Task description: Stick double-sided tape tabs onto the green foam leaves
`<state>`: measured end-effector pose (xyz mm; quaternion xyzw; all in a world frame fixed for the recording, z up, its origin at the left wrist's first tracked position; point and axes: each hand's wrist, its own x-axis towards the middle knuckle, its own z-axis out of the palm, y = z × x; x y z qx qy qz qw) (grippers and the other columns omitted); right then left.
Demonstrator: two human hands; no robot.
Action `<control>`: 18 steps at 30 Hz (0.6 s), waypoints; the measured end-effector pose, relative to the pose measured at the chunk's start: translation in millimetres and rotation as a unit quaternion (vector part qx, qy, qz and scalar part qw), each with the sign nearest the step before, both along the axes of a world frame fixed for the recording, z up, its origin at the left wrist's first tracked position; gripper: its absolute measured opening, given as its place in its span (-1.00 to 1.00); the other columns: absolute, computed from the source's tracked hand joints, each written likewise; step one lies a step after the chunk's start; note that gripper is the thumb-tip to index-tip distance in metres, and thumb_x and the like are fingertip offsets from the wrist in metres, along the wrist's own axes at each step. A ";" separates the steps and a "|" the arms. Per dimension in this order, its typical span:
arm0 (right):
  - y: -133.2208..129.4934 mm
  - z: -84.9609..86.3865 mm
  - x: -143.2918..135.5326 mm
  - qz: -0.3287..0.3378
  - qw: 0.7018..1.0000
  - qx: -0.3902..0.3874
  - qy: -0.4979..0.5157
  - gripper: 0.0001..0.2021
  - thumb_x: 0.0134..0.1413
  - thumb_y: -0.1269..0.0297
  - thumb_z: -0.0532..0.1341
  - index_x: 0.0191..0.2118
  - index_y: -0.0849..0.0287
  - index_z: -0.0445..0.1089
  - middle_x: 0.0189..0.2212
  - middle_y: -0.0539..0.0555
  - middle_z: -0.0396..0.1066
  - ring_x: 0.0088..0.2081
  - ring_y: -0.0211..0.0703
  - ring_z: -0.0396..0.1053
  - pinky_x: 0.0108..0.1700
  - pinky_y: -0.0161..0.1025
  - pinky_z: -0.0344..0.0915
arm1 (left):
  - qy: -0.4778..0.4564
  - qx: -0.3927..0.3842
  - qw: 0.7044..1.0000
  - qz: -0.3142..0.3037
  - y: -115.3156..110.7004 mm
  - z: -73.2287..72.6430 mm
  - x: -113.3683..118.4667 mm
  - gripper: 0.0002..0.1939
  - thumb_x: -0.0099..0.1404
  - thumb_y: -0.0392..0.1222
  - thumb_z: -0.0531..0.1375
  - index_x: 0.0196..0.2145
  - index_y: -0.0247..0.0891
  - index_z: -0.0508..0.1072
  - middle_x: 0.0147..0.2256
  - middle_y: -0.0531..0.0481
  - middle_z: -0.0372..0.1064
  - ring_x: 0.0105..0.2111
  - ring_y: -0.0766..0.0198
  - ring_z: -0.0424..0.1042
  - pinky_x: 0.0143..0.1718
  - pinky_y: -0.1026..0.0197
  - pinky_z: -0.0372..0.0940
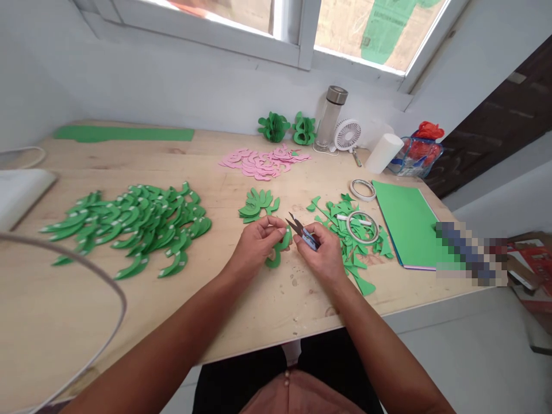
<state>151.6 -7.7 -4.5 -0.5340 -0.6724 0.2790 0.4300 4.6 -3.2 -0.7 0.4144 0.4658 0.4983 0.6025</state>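
Note:
Between the fingers of my left hand [264, 237] is a curved green paper cutout [274, 256] with a small white patch near its end. My right hand [321, 250] is closed around small thread snips [304, 232] with a blue grip. Their dark blades stand apart and point toward the cutout. Just beyond my left hand lies a small stack of green cutouts [257, 204]. A large heap of curved green pieces [142, 224] with white patches spreads to the left. Green paper scraps [345, 230] lie beside my right hand.
Pink cutouts [263, 161] lie farther back, before two green paper ornaments [273, 127], a glass bottle [331, 118] and a small fan [347, 135]. Tape rolls [363, 190] and green sheets [407, 224] are at right. A cable [116, 287] curves across the left.

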 end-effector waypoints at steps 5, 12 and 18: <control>-0.3 0.3 0.0 -0.005 0.999 0.024 -0.031 -0.94 -0.05 0.32 0.18 -0.48 0.13 0.31 -0.57 -0.07 0.26 -0.54 -0.29 0.16 -0.46 -0.32 0.08 | -0.010 0.038 0.999 0.009 -0.5 1.3 -1.3 -0.81 0.09 -0.19 0.22 -0.33 -0.23 0.31 -0.61 0.16 0.29 -0.63 0.38 0.30 -0.54 0.30 0.22; -1.8 1.2 0.3 0.014 0.997 0.046 -0.056 -0.96 -0.03 0.34 0.17 -0.46 0.13 0.31 -0.54 -0.05 0.30 -0.52 -0.27 0.18 -0.43 -0.31 0.10 | 0.029 0.039 0.999 0.008 0.0 8.7 -7.1 -0.90 0.07 -0.23 0.21 -0.43 -0.29 0.48 -0.54 0.05 0.38 -0.57 0.37 0.32 -0.53 0.31 0.21; -1.7 -4.7 2.5 0.028 0.989 0.103 -0.104 -0.97 -0.02 0.37 0.15 -0.41 0.14 0.33 -0.48 0.00 0.35 -0.46 -0.24 0.25 -0.39 -0.31 0.13 | 0.063 0.053 0.995 0.049 4.6 9.2 -18.2 -0.79 0.04 -0.17 0.27 -0.34 -0.29 0.55 -0.46 -0.02 0.48 -0.50 0.32 0.39 -0.46 0.29 0.25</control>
